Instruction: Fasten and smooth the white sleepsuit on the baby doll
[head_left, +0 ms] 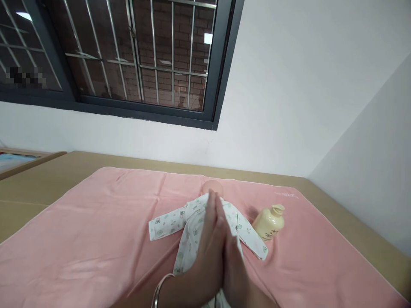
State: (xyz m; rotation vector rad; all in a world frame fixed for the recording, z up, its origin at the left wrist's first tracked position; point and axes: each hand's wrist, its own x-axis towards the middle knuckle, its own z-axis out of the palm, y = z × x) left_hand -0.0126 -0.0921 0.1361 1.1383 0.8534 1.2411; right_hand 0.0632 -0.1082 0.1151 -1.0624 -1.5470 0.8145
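Note:
My left hand (208,241) and my right hand (236,267) are pressed flat against each other, palm to palm, fingers stretched out and pointing away from me. Nothing shows between them. A metal bangle (160,288) sits on my left wrist. Just beyond and below the hands lies a baby doll (212,187) on its back in a white printed romper (189,224), its sleeves spread to both sides. My hands hide the doll's middle. A cream lotion bottle (269,223) lies tilted on its side right of the doll.
A pink towel (96,231) covers the tan table (48,184) under the doll and bottle. White walls close in behind and on the right. A barred window (138,55) is above. A framed edge (19,160) shows at far left.

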